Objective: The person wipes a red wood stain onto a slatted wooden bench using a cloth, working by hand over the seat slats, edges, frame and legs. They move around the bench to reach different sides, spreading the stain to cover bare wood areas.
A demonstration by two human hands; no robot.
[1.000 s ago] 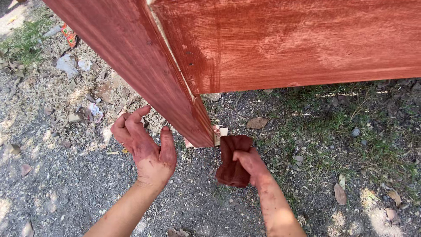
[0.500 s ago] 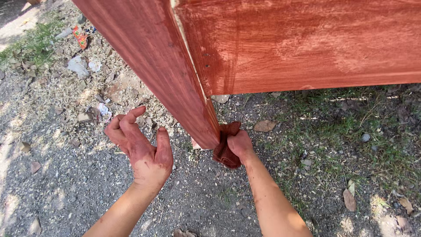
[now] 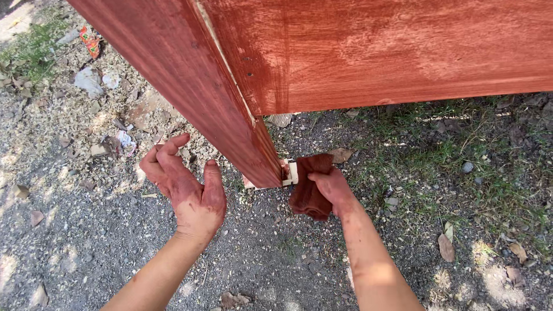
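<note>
Red-brown stain: covers the wooden cabinet (image 3: 357,52) filling the upper frame, its corner edge running down to centre.
Right hand (image 3: 331,187): fingers clamped on a stain-soaked rag (image 3: 308,187), pressed just beside the cabinet's bottom corner, centre of the frame.
Left hand (image 3: 187,187): empty, fingers spread and curled, stained red, hovering left of the corner above the gravel ground (image 3: 75,230).
Pale block (image 3: 291,171): peeks out under the corner, touching the rag.
Step in hand: by the look of it, wiping stain into the lowest corner.
Next move: likely calls for rubbing the rag along the bottom edge without picking up grit.
</note>
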